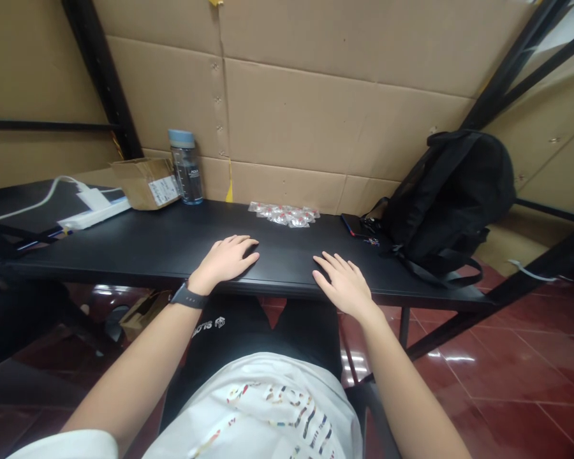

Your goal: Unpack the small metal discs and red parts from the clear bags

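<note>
The person sits at a long black matte tabletop with both palms laid flat on it near its front edge. The left hand rests with its fingers loosely spread and slightly curled, grasping nothing; a dark watch with a black strap circles that wrist. The right hand lies a little apart from it, fingers extended and fanned toward the back of the table, likewise released and holding nothing.

Nearest to the hands, farther back on the table and roughly between them, lies a small cluster of clear plastic packets with red and white contents (too small to tell what is inside). It is well clear of both hands, close to the brown cardboard wall behind the table.

To the right of the packets a dark flat phone with a red edge lies beside a black fabric backpack that leans against the wall, one strap looping forward on the table. At the left rear stand a clear plastic water bottle with a pale blue cap and, just beside it, a small open cardboard box with a white label. Farther left a white power strip with a white cable lies on the table.
</note>
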`<action>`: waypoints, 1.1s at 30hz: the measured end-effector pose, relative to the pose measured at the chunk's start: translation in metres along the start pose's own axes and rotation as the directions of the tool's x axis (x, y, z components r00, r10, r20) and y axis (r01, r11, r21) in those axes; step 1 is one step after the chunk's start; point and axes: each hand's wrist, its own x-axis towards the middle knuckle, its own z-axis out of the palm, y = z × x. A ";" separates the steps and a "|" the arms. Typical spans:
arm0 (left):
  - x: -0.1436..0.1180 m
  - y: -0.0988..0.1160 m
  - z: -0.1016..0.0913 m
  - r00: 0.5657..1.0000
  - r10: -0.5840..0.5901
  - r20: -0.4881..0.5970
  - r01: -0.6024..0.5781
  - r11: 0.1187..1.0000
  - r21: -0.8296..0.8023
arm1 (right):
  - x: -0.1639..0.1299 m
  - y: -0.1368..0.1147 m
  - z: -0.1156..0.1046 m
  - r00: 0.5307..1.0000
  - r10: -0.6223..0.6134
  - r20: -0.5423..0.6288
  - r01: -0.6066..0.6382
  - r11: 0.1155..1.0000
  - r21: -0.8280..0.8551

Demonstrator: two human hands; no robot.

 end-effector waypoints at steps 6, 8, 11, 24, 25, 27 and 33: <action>0.001 -0.002 0.002 1.000 0.016 -0.021 -0.016 1.000 -0.003 | 0.000 0.000 0.001 1.000 0.001 0.001 -0.001 1.000 -0.013; 0.002 -0.002 0.002 0.999 0.018 -0.027 -0.018 1.000 -0.012 | 0.000 0.000 0.001 1.000 -0.002 -0.001 0.002 1.000 -0.016; 0.003 -0.002 0.002 0.999 0.009 -0.033 -0.010 1.000 -0.024 | 0.000 0.000 0.001 1.000 -0.002 -0.007 0.002 1.000 -0.011; 0.004 0.000 0.000 1.000 -0.014 -0.022 0.014 0.999 -0.033 | -0.001 -0.002 -0.002 1.000 0.003 0.009 -0.003 1.000 0.002; 0.004 0.000 0.000 1.000 -0.016 -0.020 0.016 0.999 -0.034 | -0.001 -0.002 -0.002 1.000 0.003 0.010 -0.003 1.000 0.003; 0.005 0.000 0.001 1.000 -0.018 -0.016 0.018 0.999 -0.036 | -0.001 -0.002 -0.002 1.000 0.002 0.009 -0.002 1.000 0.007; 0.006 -0.001 0.002 1.000 -0.012 -0.012 0.012 0.999 -0.036 | -0.001 -0.001 -0.001 1.000 0.004 0.005 -0.004 1.000 0.020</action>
